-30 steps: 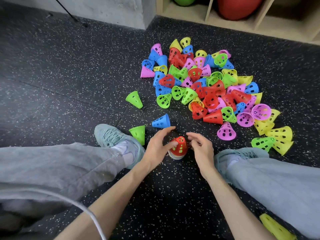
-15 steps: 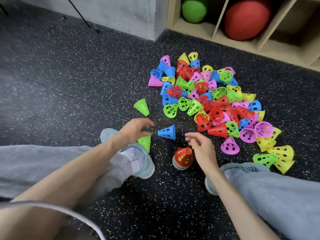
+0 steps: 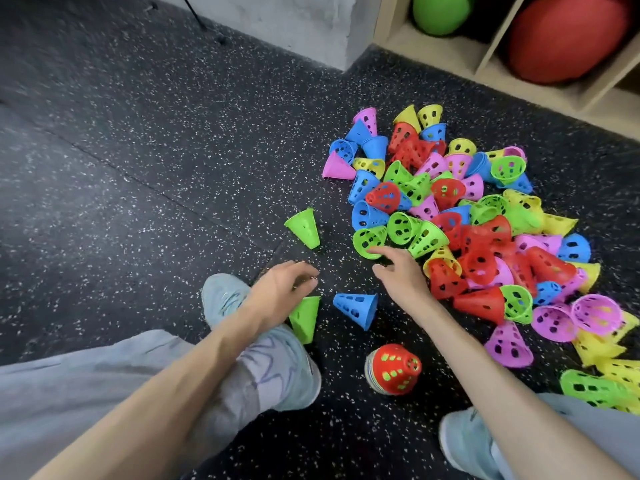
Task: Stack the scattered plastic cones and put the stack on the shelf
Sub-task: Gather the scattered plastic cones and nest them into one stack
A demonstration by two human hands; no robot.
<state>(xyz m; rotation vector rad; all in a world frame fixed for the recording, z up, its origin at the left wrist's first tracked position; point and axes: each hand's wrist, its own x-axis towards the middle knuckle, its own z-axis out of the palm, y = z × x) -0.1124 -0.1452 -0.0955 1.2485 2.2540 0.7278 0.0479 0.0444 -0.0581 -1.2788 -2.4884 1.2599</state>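
Both your hands out over the cones

Left hand [image 3: 285,284] hovers loose above a green cone [image 3: 304,320]; right hand [image 3: 403,271] fingertips touch another green one [image 3: 369,239] at 12 o'clock of the stack [image 3: 393,370].

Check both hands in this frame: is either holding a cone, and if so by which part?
Neither holds one. The left hand hovers, fingers loosely curled, above a green cone. The right hand reaches with straight fingers to the rim of another green cone, not gripping it.

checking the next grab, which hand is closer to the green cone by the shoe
Left. The left hand hovers directly over the green cone, about touching its rim. The right hand is off to its right, beyond the blue cone, reaching toward the pile.
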